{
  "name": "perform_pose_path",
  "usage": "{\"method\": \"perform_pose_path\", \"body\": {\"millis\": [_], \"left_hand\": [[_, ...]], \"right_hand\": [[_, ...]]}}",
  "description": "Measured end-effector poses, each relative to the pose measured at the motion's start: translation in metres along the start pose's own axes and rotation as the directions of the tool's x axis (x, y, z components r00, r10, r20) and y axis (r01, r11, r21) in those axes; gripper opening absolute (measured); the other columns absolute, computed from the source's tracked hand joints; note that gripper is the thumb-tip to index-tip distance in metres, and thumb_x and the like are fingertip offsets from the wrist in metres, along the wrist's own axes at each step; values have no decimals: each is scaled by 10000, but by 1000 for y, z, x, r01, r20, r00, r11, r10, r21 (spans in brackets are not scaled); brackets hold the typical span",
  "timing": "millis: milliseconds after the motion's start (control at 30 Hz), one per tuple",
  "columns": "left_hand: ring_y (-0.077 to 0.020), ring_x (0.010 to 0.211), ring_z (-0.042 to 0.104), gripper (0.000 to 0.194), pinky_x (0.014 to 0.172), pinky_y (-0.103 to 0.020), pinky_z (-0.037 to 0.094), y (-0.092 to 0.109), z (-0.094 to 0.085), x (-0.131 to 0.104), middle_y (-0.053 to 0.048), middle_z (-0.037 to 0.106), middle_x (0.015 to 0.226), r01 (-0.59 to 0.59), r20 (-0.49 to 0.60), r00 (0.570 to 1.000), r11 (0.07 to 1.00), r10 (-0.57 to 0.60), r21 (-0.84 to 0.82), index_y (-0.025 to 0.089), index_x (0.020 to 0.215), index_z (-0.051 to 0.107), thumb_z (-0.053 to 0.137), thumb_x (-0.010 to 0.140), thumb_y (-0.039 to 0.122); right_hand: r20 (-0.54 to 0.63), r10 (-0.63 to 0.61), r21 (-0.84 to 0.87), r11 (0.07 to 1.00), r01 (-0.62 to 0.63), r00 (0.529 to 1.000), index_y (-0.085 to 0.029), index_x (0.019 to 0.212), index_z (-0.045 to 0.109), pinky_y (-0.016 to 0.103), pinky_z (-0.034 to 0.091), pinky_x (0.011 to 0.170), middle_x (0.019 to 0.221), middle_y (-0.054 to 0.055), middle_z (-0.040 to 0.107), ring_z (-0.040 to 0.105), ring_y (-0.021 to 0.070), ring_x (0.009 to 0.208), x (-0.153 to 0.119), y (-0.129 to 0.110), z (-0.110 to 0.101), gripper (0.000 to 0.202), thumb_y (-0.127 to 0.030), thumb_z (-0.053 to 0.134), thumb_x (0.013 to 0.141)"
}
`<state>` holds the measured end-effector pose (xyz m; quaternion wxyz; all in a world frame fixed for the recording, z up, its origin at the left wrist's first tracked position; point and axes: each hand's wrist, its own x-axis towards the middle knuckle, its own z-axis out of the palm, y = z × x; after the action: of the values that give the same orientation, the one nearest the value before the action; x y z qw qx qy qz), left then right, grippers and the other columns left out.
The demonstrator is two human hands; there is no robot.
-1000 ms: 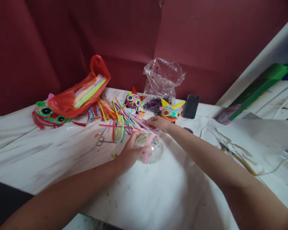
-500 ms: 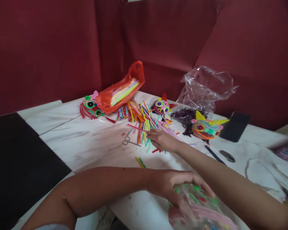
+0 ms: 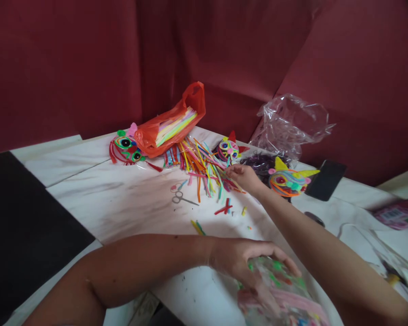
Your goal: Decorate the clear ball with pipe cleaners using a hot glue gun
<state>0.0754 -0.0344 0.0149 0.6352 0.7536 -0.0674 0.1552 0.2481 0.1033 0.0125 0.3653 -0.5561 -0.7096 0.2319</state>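
Note:
My left hand (image 3: 255, 267) reaches in from the lower left, its fingers wrapped over a clear plastic package (image 3: 282, 294) with green, pink and red parts, near the bottom edge. Farther off, my right hand (image 3: 243, 175) is over the right side of a spread of coloured fuzzy stems (image 3: 207, 170), its fingers bent together. What they pinch, if anything, is too small to make out. A small decorated face with red horns (image 3: 228, 148) stands just behind this hand, and another with yellow horns (image 3: 289, 181) lies to its right.
Metal scissors (image 3: 183, 198) and cut red pieces (image 3: 224, 207) lie in front of the stems. Behind are a red bag (image 3: 149, 133) of stems, a green-and-red decorated face (image 3: 125, 149) and crumpled clear plastic (image 3: 285, 122). A black phone (image 3: 326, 179) lies at the right.
My right hand has moved right and slightly away, off the near ends of the stems, uncovering the red pieces. My left hand keeps its hold on the package. The view has shifted slightly.

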Motion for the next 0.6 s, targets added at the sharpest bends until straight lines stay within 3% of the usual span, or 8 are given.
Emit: {"method": "perform_pose_path", "body": {"millis": [67,167,300,400,500,600], "left_hand": [[-255,950,694,710,748,-357,587,2,0,-1,-31,673,1004,14,-32,999,1000,-15,-28,190,1195,613,764,636,599],[-272,992,671,769,806,-379,578,8,1,-1,-33,657,1021,112,14,994,991,-111,-76,199,1180,616,822,547,583],[-317,1102,614,889,893,-415,534,11,3,-2,-63,621,1041,179,61,983,968,-171,-176,121,1250,565,833,524,558],[-330,1153,578,892,929,-426,502,11,4,-3,-59,600,1049,223,77,974,954,-212,-202,120,1274,550,844,525,503],[-335,1168,565,886,919,-415,497,13,3,-2,-52,585,1055,253,88,967,944,-240,-211,125,1279,546,851,517,461],[-318,1186,559,779,947,-383,477,18,1,-2,-30,590,1060,272,99,961,949,-259,-158,150,1245,573,834,551,390]], "right_hand": [[5,17,16,1000,-17,1000,-186,722,640,256,436,495,579,6,622,540,134,495,-1,-7,11,222,-404,615,751],[0,43,19,999,-43,999,-183,692,632,237,400,472,522,-29,571,483,106,447,-2,-16,20,202,-384,635,717],[-48,104,11,995,-104,993,-193,615,547,217,318,417,435,-56,490,400,81,381,0,-16,10,248,-399,596,743],[-15,138,-3,990,-138,990,-200,535,490,214,280,393,374,-61,443,359,70,349,-3,-12,-1,303,-390,627,726],[61,121,-2,993,-121,991,-181,539,543,205,340,431,427,-38,519,422,76,397,-12,-12,1,244,-326,637,711],[155,70,18,997,-73,985,-167,630,644,206,444,555,593,-9,649,555,100,540,-20,-15,17,133,-264,611,715]]}}
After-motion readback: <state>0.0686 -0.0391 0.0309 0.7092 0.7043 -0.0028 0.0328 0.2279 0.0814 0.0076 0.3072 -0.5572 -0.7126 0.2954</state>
